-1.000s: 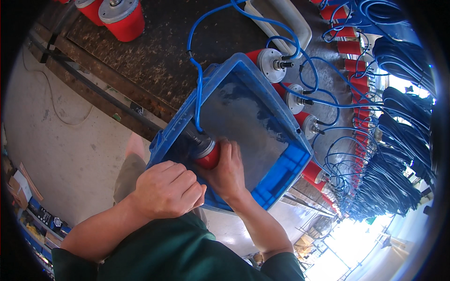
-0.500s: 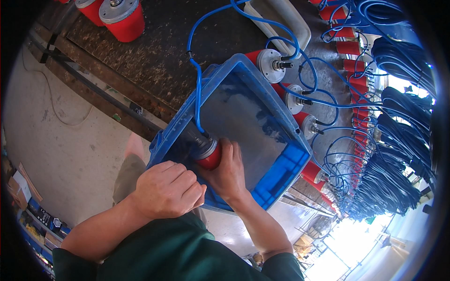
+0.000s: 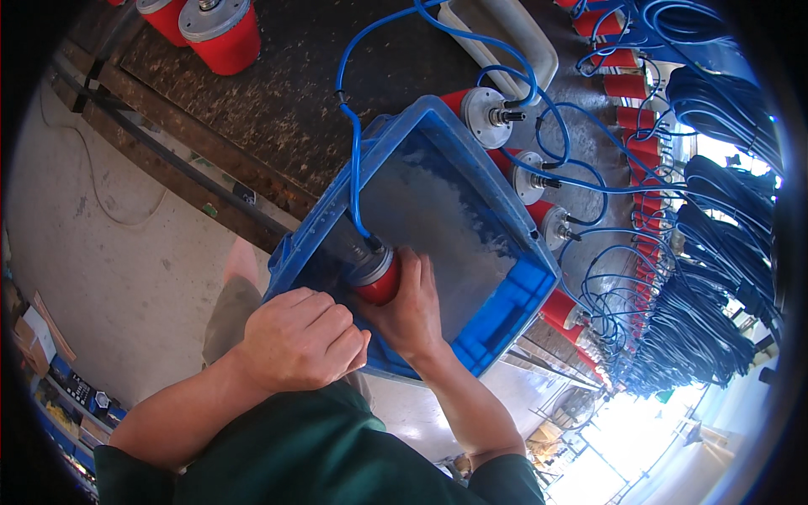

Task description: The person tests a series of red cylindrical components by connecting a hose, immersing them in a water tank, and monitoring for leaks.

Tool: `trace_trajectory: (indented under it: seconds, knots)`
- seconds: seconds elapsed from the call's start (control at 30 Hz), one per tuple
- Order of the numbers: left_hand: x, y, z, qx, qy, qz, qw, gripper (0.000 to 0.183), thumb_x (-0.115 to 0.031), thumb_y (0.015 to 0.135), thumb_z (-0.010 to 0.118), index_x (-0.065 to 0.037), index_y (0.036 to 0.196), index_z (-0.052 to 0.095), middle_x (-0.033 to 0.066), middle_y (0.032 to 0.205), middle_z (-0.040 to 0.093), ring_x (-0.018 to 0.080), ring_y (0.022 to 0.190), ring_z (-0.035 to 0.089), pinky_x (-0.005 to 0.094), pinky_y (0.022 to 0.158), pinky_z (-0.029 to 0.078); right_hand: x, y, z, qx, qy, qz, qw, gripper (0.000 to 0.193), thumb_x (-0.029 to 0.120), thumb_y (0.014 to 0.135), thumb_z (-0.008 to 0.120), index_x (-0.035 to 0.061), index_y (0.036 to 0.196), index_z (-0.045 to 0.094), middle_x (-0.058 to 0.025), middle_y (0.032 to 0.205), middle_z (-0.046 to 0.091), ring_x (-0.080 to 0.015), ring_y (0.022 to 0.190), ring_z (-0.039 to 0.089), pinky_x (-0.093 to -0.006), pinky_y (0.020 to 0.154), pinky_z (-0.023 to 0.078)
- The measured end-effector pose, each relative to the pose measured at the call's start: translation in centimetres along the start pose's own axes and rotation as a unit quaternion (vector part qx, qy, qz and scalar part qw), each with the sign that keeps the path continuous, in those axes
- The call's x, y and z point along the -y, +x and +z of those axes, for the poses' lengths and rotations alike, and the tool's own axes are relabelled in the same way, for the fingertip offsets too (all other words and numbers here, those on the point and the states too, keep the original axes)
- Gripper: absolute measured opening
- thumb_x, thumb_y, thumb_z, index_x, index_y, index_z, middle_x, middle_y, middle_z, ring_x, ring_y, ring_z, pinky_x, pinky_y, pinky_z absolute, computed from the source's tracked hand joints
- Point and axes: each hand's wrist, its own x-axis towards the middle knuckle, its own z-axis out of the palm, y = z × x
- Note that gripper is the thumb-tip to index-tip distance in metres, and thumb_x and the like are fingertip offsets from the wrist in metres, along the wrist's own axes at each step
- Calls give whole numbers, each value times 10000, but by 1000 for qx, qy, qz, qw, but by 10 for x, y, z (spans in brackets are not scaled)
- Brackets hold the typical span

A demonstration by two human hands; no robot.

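Inside the near corner of a blue plastic crate point(image 3: 505, 316), partly filled with water: a red cylindrical motor point(image 3: 379, 273) with a grey metal end cap, half submerged, tilted toward the crate's near wall. Right hand point(image 3: 412, 307) wrapped around the red body of the motor, fingers closed on it from the near side. Left hand point(image 3: 303, 337) clenched into a fist, resting on the crate's near rim, just beside the motor; whether anything sits inside the fist cannot be told. Blue hose point(image 3: 355, 168) attached at the motor's grey end, rising over the crate's far rim and curving away across a dark, rusted bench top point(image 3: 278, 109). Beside the crate's right wall, lying on their sides: a row of similar red motors point(image 3: 480, 114), each joined to further blue hoses. At upper left: two upright red motors point(image 3: 215, 25). At far right: bundled dark cables point(image 3: 715, 278).
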Motion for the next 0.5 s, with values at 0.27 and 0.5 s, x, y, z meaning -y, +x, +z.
trace_trajectory:
  seconds: [0.27, 0.5]
  knots:
    - [-1, 2, -8, 33, 7, 3, 999, 230, -124, 826, 776, -91, 709, 581, 69, 749, 635, 229, 649, 643, 341, 605, 509, 0, 1, -6, 28, -4, 42, 999, 891, 231, 711, 977, 20, 1416, 475, -241, 1248, 589, -486, 1092, 668, -542, 902, 586]
    - [-3, 8, -9, 13, -5, 15, 1000, 222, -153, 844, 780, -91, 733, 597, 67, 774, 647, 249, 675, 648, 380, 634, 527, 2, -3, -38, -19, 104, 26, 994, 899, 287, 781, 959, 73, 1480, 436, -203, 1316, 594, -451, 1197, 665, -497, 968, 584]
